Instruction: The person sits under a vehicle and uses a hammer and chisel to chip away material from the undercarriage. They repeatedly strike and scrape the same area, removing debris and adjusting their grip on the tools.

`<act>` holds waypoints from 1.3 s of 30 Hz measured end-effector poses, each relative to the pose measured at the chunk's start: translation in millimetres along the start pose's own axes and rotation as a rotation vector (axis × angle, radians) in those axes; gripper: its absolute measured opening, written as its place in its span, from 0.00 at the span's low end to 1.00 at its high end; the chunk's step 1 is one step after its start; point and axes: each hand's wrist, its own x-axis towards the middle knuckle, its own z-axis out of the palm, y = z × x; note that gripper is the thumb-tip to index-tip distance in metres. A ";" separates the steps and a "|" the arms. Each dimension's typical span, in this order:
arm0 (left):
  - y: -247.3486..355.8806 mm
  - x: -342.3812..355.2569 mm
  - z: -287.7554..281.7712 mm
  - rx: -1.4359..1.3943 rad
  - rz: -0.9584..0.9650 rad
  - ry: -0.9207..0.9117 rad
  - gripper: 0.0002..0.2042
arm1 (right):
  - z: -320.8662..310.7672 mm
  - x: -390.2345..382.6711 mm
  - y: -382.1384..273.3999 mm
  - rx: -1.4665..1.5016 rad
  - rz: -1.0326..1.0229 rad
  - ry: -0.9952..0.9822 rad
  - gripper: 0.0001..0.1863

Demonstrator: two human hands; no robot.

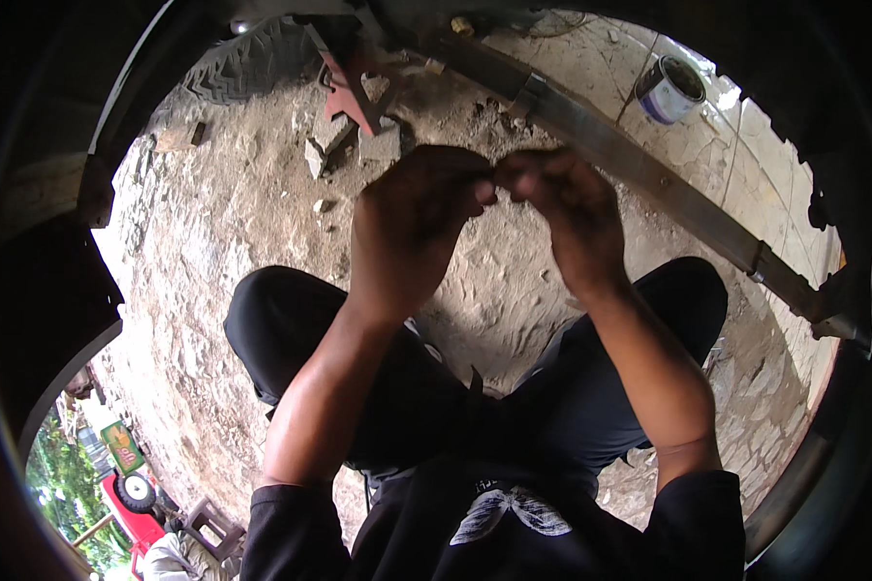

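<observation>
In the head view, the only one I have, both my forearms reach up over my bent knees, and my hands meet above the rough dirt ground [203, 232]. My left hand [412, 213] has its fingers curled loosely inward, thumb close to the fingertips. My right hand [581, 203] mirrors it, fingers bent, tips touching or almost touching those of the left. Whether I pinch something small between them I cannot tell; that spot is dark and blurred.

The nearest sizeable thing is the long metal shaft [639, 172], slanting just beyond my right hand in the view; neither hand appears to grip it. Past my left hand lie a concrete block [381, 143] and a red metal bracket [344, 99], with a tyre [247, 68] farther off. A paint can [657, 102] stands on the pale tiles [736, 145] across the shaft.

I would judge this a moment of close fingertip work, both hands together, away from the shaft. From here, the next move seems to call for light, steady fingers and a clear sight of what lies between them.
</observation>
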 end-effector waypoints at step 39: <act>-40.1 144.5 -83.0 0.411 -0.338 -0.135 0.18 | 42.8 249.9 101.1 -0.932 -0.138 0.306 0.10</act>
